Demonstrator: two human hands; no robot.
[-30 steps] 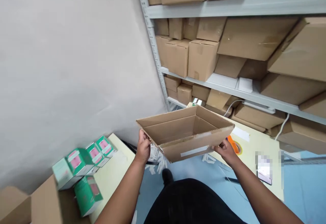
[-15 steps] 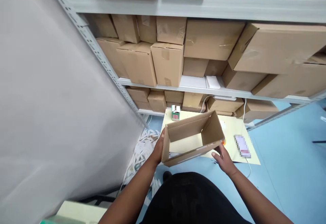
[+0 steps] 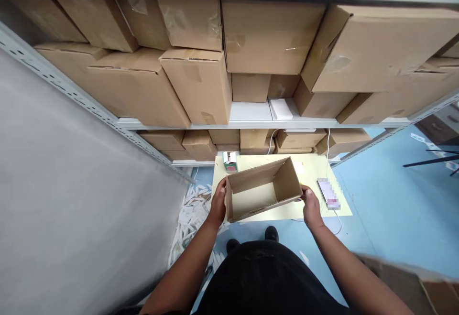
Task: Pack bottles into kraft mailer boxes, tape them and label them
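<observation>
Between my two hands is a brown cardboard box (image 3: 256,179), its open top facing up toward me and slightly tilted. My left hand (image 3: 217,204) grips its left end, thumb on the near side. At the right front corner, my right hand (image 3: 311,206) closes on the cardboard, its fingers partly hidden behind the edge. Inside, a pale surface shows at the bottom; I cannot tell whether it is the box's own bottom or the table. Below the box lies a pale yellow tabletop (image 3: 247,161).
A small green and white carton (image 3: 230,162) stands at the table's back left. A phone (image 3: 328,194) with a cable lies on the right. Shelves ahead hold several cardboard boxes (image 3: 195,85) and a white box (image 3: 281,109). Paper scraps (image 3: 190,214) cover the floor beside the left wall (image 3: 71,200).
The box has shifted slightly left and its right end has come round. My right hand has gone from loosely touching the corner to gripping it. The camera view has moved closer to the shelves.
</observation>
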